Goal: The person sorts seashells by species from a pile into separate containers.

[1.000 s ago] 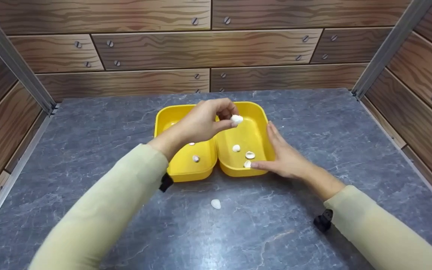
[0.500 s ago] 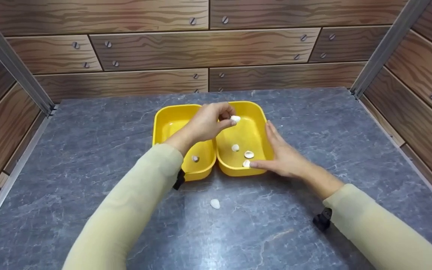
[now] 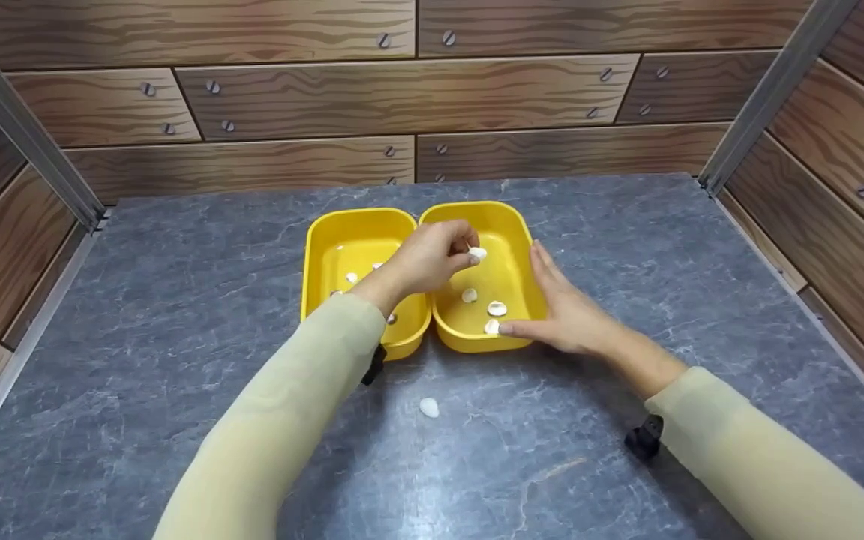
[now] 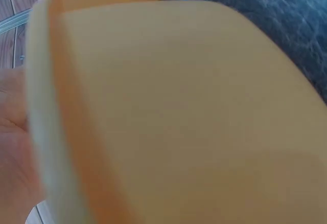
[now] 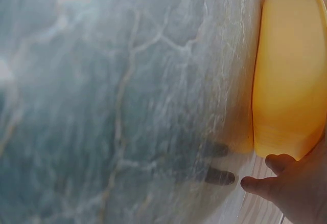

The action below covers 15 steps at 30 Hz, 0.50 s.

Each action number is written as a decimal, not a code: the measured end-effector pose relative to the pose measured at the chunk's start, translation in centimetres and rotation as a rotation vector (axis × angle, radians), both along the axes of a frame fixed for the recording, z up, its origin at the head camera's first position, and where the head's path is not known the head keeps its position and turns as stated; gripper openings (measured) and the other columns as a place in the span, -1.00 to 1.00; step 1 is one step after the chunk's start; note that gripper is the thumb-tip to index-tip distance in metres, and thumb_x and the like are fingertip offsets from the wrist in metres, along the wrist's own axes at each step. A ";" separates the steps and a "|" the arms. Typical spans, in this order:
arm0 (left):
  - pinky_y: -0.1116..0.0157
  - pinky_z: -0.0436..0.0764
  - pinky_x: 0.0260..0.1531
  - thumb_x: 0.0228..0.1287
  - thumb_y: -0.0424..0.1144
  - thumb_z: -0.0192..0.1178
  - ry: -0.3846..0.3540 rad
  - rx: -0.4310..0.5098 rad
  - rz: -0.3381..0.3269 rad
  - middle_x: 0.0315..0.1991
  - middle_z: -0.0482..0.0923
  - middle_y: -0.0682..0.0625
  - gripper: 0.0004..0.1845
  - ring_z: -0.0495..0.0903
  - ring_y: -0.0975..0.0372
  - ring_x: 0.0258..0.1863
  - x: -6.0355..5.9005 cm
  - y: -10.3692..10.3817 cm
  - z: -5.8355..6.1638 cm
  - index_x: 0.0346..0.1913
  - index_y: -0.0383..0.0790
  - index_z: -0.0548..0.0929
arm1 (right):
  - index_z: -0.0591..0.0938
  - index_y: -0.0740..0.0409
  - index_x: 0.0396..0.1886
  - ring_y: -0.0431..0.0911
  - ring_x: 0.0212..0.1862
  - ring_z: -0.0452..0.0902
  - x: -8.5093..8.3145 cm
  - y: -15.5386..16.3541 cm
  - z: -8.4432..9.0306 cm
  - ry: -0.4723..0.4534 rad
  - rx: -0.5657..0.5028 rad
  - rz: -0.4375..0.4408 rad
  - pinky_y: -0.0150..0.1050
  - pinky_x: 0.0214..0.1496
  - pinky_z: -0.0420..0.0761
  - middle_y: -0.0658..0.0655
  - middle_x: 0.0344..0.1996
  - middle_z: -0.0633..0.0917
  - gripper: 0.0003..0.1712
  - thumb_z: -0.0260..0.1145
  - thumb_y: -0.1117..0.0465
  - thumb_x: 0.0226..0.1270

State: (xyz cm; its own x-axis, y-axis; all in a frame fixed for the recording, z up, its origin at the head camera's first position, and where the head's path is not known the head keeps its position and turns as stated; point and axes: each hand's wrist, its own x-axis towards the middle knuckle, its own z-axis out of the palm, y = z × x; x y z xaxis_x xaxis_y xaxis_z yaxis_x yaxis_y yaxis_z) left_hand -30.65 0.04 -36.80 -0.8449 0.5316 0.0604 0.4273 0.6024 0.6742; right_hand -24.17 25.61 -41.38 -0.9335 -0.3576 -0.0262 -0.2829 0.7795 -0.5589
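Observation:
Over the right yellow container [image 3: 511,217], my left hand [image 3: 432,255] pinches a white seashell [image 3: 478,253] between thumb and fingertips. My right hand [image 3: 574,319] lies against that container's right side, fingers fairly straight along the outer wall and thumb across the near rim. In the right wrist view, the fingertips [image 5: 250,183] stand by the end of the container's wall [image 5: 291,75]. Inside lie three pale shells, such as a hollow-side-up shell [image 3: 497,308]. The left yellow container [image 3: 313,255] holds several small shells, partly hidden by my left arm. Its outer wall [image 4: 179,106] fills much of the left wrist view.
A white shell [image 3: 429,407] lies on the grey marbled table [image 3: 522,450] in front of the two containers, which stand side by side. Wood-patterned panels [image 3: 402,97] enclose the back and sides, with metal posts [image 3: 769,105] at the corners.
My left hand has moved slightly right and lower with the shell, its forearm swinging right across the left container. The right hand stays against the right container.

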 end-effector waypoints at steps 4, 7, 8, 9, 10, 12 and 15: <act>0.25 0.63 0.04 0.61 -0.18 0.23 0.006 -0.020 0.004 -0.05 0.68 -0.03 -0.77 0.62 0.17 -0.08 -0.1 0.2 -0.3 0.16 -0.19 0.64 | -0.32 0.15 0.75 0.34 0.67 -0.18 -0.1 0.0 0.0 -0.002 -0.001 0.002 0.30 0.63 -0.04 0.17 0.72 -0.36 0.53 0.48 -0.40 0.26; 0.23 0.61 0.17 0.61 -0.22 0.23 0.014 -0.026 0.001 0.04 0.69 -0.03 -0.73 0.64 0.17 0.03 0.0 0.2 -0.4 0.23 -0.21 0.62 | -0.33 0.13 0.75 0.35 0.67 -0.17 0.0 0.0 0.0 -0.007 0.002 0.000 0.31 0.63 -0.04 0.15 0.72 -0.37 0.53 0.48 -0.41 0.26; 0.23 0.61 0.19 0.61 -0.23 0.23 0.019 -0.025 0.000 0.05 0.69 -0.04 -0.73 0.64 0.17 0.05 0.0 0.2 -0.4 0.24 -0.21 0.62 | -0.33 0.13 0.75 0.35 0.67 -0.17 0.0 0.0 0.0 -0.009 0.002 -0.002 0.31 0.63 -0.04 0.14 0.72 -0.37 0.53 0.48 -0.42 0.25; 0.22 0.61 0.20 0.61 -0.24 0.22 0.022 -0.021 0.000 0.06 0.70 -0.04 -0.72 0.64 0.16 0.07 0.0 0.1 -0.4 0.24 -0.22 0.62 | -0.34 0.12 0.75 0.35 0.67 -0.17 0.0 0.0 0.0 -0.010 0.003 -0.003 0.31 0.63 -0.04 0.13 0.72 -0.37 0.53 0.48 -0.42 0.25; 0.22 0.61 0.20 0.61 -0.24 0.22 0.021 -0.014 0.000 0.06 0.70 -0.04 -0.72 0.65 0.16 0.07 0.1 0.1 -0.3 0.25 -0.22 0.62 | -0.34 0.12 0.75 0.36 0.67 -0.16 0.0 0.0 0.0 -0.011 0.006 -0.004 0.31 0.63 -0.04 0.13 0.72 -0.37 0.54 0.48 -0.42 0.25; 0.23 0.61 0.20 0.61 -0.23 0.23 0.021 -0.001 -0.003 0.05 0.69 -0.03 -0.72 0.64 0.17 0.07 0.2 0.0 -0.1 0.25 -0.22 0.63 | -0.34 0.12 0.75 0.37 0.66 -0.16 0.0 -0.1 0.1 -0.015 0.010 -0.007 0.32 0.62 -0.04 0.12 0.72 -0.38 0.54 0.48 -0.42 0.25; 0.25 0.61 0.19 0.61 -0.23 0.23 0.020 0.023 -0.016 0.05 0.69 -0.02 -0.71 0.64 0.19 0.06 0.5 -0.2 0.4 0.25 -0.21 0.63 | -0.34 0.13 0.74 0.37 0.66 -0.16 0.0 0.0 0.0 -0.017 0.011 -0.008 0.33 0.62 -0.04 0.11 0.72 -0.38 0.53 0.50 -0.38 0.26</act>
